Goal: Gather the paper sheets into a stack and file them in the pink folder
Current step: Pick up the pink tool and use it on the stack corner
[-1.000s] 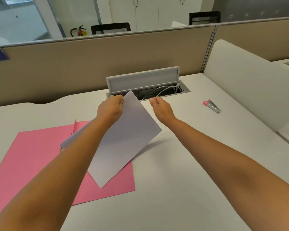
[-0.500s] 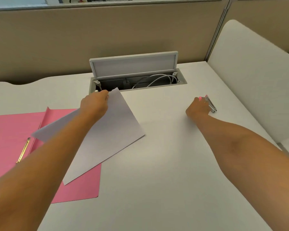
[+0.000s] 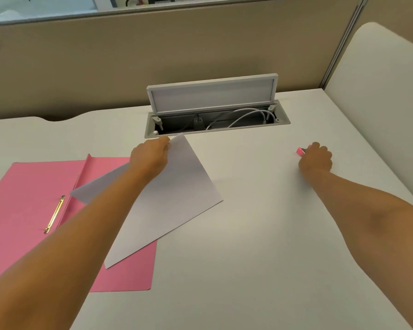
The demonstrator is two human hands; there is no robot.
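Note:
My left hand (image 3: 150, 156) pinches the far corner of a stack of white paper sheets (image 3: 174, 198), which lies tilted, partly over the pink folder (image 3: 26, 186) and partly over the desk. The folder lies open on the left, its gold metal fastener (image 3: 55, 214) showing near the spine. My right hand (image 3: 316, 159) is at the right of the desk, fingers closed over a small pink and silver stapler (image 3: 301, 151), of which only the pink end shows.
An open cable box (image 3: 215, 120) with white cords is sunk into the white desk (image 3: 248, 258) just beyond the paper. A beige partition runs along the back. A white rounded divider (image 3: 377, 96) stands at the right.
My right hand left the paper, reached right and closed over the stapler. My left hand kept hold of the sheets and lowered them toward the folder and desk.

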